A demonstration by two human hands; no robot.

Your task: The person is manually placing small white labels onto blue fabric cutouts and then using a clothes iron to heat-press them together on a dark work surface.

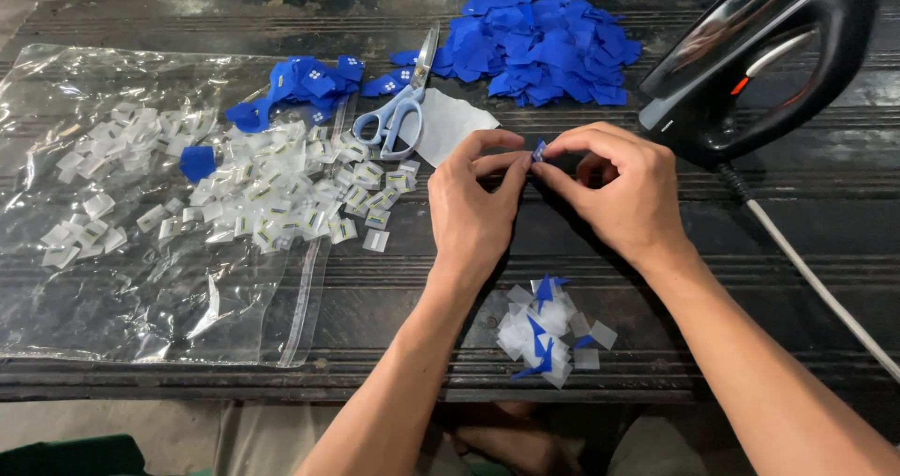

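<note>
- Left hand (473, 204) and right hand (614, 190) meet fingertip to fingertip, both pinching one small blue fabric scrap (539, 150) between them.
- Pile of white and blue offcuts (548, 331) lies on the dark wooden surface (750, 279), just below both wrists.

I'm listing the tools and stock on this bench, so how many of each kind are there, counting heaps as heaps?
Scissors: 1
Iron: 1
Clear plastic bag: 1
White paper sheet: 1
Heaps of blue pieces: 2, large and small
Heaps of white labels: 2, on the bag and near the edge
Total: 8
</note>
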